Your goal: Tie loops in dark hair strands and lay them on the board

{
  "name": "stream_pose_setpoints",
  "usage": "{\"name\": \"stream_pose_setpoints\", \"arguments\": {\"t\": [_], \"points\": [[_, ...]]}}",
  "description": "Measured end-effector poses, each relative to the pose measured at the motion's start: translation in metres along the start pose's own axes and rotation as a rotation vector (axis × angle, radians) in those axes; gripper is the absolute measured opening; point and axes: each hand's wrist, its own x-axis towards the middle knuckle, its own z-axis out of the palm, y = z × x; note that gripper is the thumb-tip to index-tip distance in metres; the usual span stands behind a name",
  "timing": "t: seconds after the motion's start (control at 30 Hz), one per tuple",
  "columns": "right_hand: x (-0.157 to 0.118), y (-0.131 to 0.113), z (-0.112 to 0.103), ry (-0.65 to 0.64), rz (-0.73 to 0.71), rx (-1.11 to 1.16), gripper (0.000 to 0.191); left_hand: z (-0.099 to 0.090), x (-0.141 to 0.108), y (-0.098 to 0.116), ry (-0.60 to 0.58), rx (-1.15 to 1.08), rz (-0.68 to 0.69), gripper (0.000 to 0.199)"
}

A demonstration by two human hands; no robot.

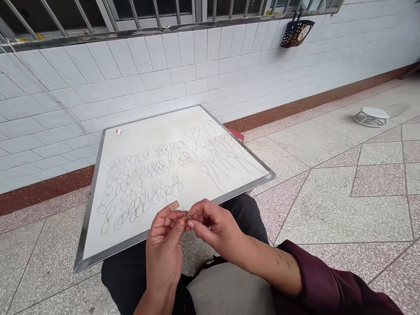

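Note:
Just past the table's front edge, above my lap, my two hands meet fingertip to fingertip. My left hand (167, 245) is closed in a pinch on a thin wire (186, 215), which curls up past its fingers in a fine loop. Thumb and forefinger of my right hand (213, 221) pinch the same wire from the other side. A tan strip (175, 204) shows at a left fingertip. On the white table (154, 127) lie rows of wires bent into figure-eights (136, 210), and to the right several single-loop wires (213, 168) with long straight tails.
A small red and white object (118, 132) lies at the table's far left corner. Behind stands a white tiled wall (183, 65) with barred windows. A black basket (297, 33) hangs on it. A low white stool (370, 116) stands on the floor at right.

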Motion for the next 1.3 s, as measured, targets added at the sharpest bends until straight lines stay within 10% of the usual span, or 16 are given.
{"name": "stream_pose_setpoints", "arguments": {"t": [0.73,1.3], "points": [[-0.002,-0.008,-0.009,-0.224,0.264,0.532,0.030,-0.002,-0.020,0.010,-0.069,-0.011,-0.024,0.039],[0.000,-0.001,-0.010,-0.144,0.416,0.675,0.025,-0.001,-0.030,0.008,-0.153,0.205,-0.032,0.051]]}}
